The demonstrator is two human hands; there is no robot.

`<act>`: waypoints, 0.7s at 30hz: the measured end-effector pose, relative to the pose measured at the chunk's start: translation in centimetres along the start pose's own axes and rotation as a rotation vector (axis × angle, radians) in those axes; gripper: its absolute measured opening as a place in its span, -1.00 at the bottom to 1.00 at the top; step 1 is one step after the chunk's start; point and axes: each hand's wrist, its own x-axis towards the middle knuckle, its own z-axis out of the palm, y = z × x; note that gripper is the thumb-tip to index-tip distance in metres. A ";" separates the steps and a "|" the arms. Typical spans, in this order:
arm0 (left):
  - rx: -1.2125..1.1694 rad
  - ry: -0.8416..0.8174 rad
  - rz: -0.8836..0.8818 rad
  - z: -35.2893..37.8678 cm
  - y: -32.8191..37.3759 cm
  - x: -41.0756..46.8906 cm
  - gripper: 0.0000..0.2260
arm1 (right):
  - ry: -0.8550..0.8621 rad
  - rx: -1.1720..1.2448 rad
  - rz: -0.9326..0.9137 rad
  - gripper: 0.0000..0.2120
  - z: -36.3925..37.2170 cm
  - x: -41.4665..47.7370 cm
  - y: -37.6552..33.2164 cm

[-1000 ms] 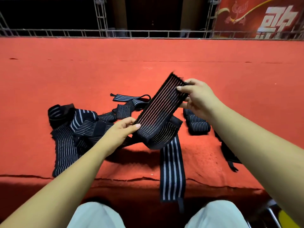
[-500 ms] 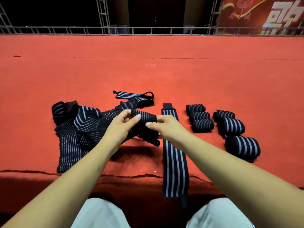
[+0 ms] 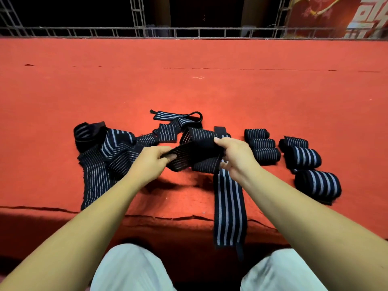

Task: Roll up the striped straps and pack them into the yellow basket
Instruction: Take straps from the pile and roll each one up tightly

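A black strap with thin white stripes [image 3: 195, 153] is stretched between my hands just above the red carpet. My left hand [image 3: 152, 161] pinches its left end, and my right hand [image 3: 235, 156] grips the other end. A tangle of unrolled striped straps [image 3: 105, 156] lies to the left. One long strap with wide stripes [image 3: 228, 206] runs toward me and hangs over the carpet's front edge. Several rolled straps [image 3: 264, 148] sit in a column to the right, with bigger rolls [image 3: 317, 183] further right. No yellow basket is in view.
The red carpeted platform [image 3: 189, 91] stretches far ahead to a metal truss railing [image 3: 189, 31]. Its front edge [image 3: 63, 210] runs just before my knees in light trousers [image 3: 130, 269]. A red banner [image 3: 336, 15] hangs at the back right.
The strap, held up and slanted a second ago, has come down low over the carpet. My right hand dropped from the raised end and now grips the strap near the pile.
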 end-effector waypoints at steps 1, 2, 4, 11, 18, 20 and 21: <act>-0.004 -0.029 0.009 0.0 0.1 0.0 -0.88 | 0.035 0.029 0.036 -0.96 0.1 0.1 -0.1; -0.004 -0.046 0.017 0.0 0.2 0.1 -0.87 | 0.072 0.053 0.058 -0.95 0.2 0.2 -0.2; -0.021 -0.016 0.010 -0.2 0.1 0.1 -0.88 | 0.168 0.139 0.055 -0.94 -0.1 0.5 -0.4; 0.187 0.145 -0.413 -2.2 -5.1 0.6 -0.47 | 0.087 -0.136 -0.159 -0.77 -3.8 2.2 -0.6; -0.119 -0.143 0.291 -2.7 3.6 0.4 -0.46 | -0.459 -0.680 -0.327 -0.76 -2.5 -0.2 -3.9; -0.141 -0.238 0.261 -2.4 5.0 0.3 -0.47 | -0.568 -0.684 -0.345 -0.77 -2.3 -1.2 -5.1; -0.122 -0.246 0.264 -2.1 5.1 0.4 -0.56 | -0.587 -0.691 -0.351 -0.77 -2.2 -1.5 -5.6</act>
